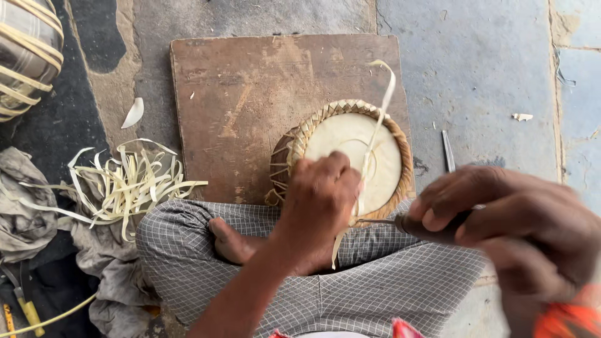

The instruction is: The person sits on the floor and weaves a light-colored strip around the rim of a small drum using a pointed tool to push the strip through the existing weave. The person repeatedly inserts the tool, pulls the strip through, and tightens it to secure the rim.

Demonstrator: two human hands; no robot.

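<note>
Woven basket (350,150) held by left hand (319,200); right hand (519,219) grips awl (407,224).

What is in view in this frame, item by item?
basket: one, tan woven rim with pale round centre, on the board's near right part
strip: one, pale, running up across the basket from the left hand
board: one, brown wood, flat on the stone floor
loose strips: a heap, pale yellow, left of the board
cloth: grey, crumpled, lower left
metal piece: one, thin, grey, on the floor right of the board
shaving: one, white, on the floor left of the board
tool: one, thin metal tip with dark handle, in the right hand
foot: one, bare, tucked under the checked garment
left hand: on the basket's near edge, pinching the strip
right hand: blurred, gripping the tool
</note>
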